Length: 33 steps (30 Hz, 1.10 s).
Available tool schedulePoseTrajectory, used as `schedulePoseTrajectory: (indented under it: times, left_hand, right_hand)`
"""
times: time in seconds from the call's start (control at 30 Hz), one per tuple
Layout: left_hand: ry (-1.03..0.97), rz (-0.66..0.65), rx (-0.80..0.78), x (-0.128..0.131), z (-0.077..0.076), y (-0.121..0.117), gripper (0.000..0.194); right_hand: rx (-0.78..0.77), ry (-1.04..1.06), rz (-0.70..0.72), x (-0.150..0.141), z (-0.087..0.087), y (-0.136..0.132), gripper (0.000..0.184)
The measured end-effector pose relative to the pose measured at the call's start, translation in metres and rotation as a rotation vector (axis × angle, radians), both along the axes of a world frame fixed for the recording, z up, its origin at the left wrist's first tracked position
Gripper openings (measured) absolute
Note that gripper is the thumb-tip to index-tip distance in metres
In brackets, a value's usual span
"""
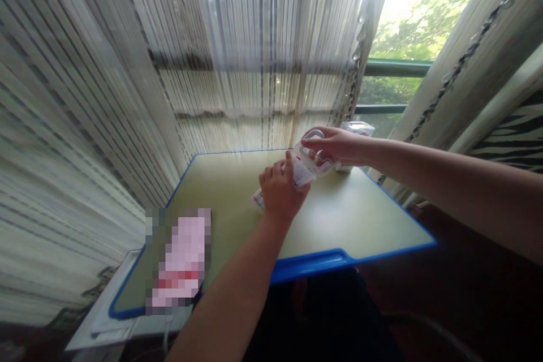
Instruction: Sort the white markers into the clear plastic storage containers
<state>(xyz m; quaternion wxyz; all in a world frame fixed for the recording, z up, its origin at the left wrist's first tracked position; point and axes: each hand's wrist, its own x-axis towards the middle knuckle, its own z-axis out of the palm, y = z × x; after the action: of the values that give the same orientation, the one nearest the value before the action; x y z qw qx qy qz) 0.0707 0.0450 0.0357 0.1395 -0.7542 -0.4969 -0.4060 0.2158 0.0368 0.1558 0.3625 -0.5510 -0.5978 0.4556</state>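
Observation:
My left hand (280, 189) rests closed on a white packet with red print (302, 172) that lies on the yellow-green table (220, 181). My right hand (335, 144) reaches in from the right and grips a clear plastic container (314, 159) held just above the far end of that packet. The two hands nearly touch near the middle of the table's far half.
The table has a blue rim (314, 263) and stands against striped sheer curtains (237, 51). Another clear plastic box (358, 129) sits at the far right corner. A blurred-out pink object (181, 260) lies at the table's near left. Green window rails (394, 68) show through the curtain gap.

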Motion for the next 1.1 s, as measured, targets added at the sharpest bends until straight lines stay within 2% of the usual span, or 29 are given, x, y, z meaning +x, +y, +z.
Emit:
schedulePoseTrajectory:
  times: [0.27,0.43,0.57,0.7,0.93,1.1]
  left_hand:
    - [-0.023,-0.053,0.030,-0.003,0.000,0.000,0.083]
    - [-0.059,-0.087,0.066,-0.005,-0.001,0.001,0.079]
    - [-0.122,-0.129,0.126,-0.006,-0.003,0.002,0.079]
    - [-0.188,-0.167,0.171,-0.005,-0.004,0.003,0.081]
    - [-0.305,-0.242,0.186,-0.004,-0.005,0.003,0.084]
    - [-0.344,-0.308,0.178,-0.005,-0.006,0.007,0.082]
  right_hand:
    - [-0.053,0.098,0.044,-0.001,-0.002,-0.003,0.019]
    - [-0.008,0.031,0.044,-0.010,0.006,-0.008,0.021]
    - [-0.063,0.071,0.075,-0.016,0.013,-0.011,0.016]
    - [-0.120,0.116,0.056,-0.019,0.014,-0.011,0.010]
    - [-0.157,0.075,0.026,-0.027,0.020,-0.011,0.011]
    - [-0.109,-0.030,-0.044,-0.034,0.023,-0.009,0.018]
